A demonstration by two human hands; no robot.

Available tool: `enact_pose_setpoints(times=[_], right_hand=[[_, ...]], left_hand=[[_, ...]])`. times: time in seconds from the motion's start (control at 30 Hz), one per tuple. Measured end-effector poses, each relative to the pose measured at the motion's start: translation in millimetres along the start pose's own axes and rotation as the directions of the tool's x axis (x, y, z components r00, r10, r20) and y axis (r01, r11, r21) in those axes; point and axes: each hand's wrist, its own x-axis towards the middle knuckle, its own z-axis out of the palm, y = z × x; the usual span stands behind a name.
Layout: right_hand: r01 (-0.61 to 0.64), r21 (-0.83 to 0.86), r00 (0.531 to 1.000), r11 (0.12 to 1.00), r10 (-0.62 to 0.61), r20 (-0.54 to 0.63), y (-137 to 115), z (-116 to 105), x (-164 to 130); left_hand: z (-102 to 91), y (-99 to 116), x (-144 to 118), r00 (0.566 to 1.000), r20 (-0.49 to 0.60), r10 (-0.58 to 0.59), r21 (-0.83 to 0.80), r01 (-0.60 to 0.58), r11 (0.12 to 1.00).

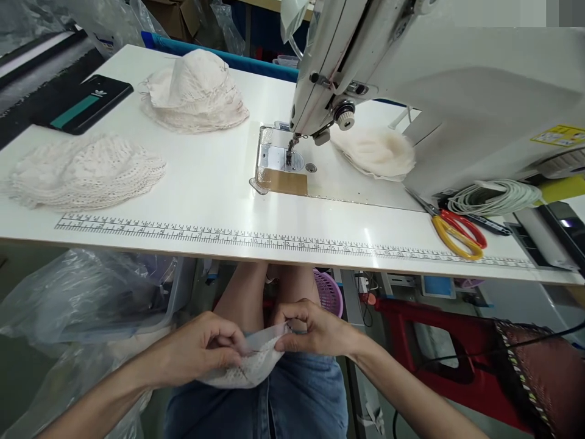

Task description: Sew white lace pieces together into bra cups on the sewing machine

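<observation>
A white sewing table (219,201) spans the scene, its printed ruler along the near edge, with an industrial sewing machine (411,79) on the right half. Two stacks of cream lace caps lie at the left: the far stack (194,91) and the near stack (86,171); a third pile (375,151) sits under the machine arm. Scissors (454,228) with red and yellow handles rest at right. Below the table edge, over the lap, both hands pinch one small lace piece (249,366): the left hand (205,350) grips its left edge, the right hand (315,332) its top. The piece looks to be being folded or aligned; bringing it to the needle (289,155) would call for a firm, even hold.
</observation>
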Motion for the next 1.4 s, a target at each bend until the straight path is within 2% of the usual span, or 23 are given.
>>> enact_pose_setpoints(times=[0.33,0.53,0.73,0.9,1.03,1.13,1.23,1.4], right_hand=[[-0.040,-0.009,0.999,0.999,0.040,-0.014,1.8,-1.5,-1.0],[-0.033,0.003,0.999,0.999,0.033,-0.040,5.6,-0.4,0.6],[-0.057,0.022,0.997,0.998,0.058,-0.048,6.2,0.1,0.0],[-0.069,-0.024,0.995,0.997,0.068,-0.070,5.3,1.2,0.4],[-0.052,-0.002,0.998,0.999,0.052,-0.031,0.3,5.5,5.4],[-0.040,-0.004,0.999,0.999,0.040,-0.006,-3.2,6.2,7.0],[-0.022,-0.043,0.999,0.999,0.021,-0.038,-6.1,3.9,4.7],[-0.074,-0.031,0.997,0.997,0.074,-0.007,-8.9,1.1,1.1]], left_hand=[[-5.8,6.0,-2.9,1.000,-0.002,0.015,0.061,-0.014,0.998],[-6.3,6.6,-3.2,0.994,0.102,-0.027,-0.126,0.040,0.991],[-2.7,-2.2,0.1,1.000,0.028,0.008,0.006,-0.008,1.000],[-6.8,0.6,-2.6,0.998,0.066,0.008,-0.007,-0.007,1.000],[-5.7,2.0,0.5,0.996,0.087,0.025,-0.084,-0.017,0.996],[1.2,1.0,9.6,1.000,0.022,0.022,-0.038,-0.021,0.999],[8.3,0.6,18.2,0.998,-0.069,0.007,0.008,-0.007,1.000],[8.2,0.9,17.7,0.998,-0.057,-0.017,-0.013,0.016,1.000]])
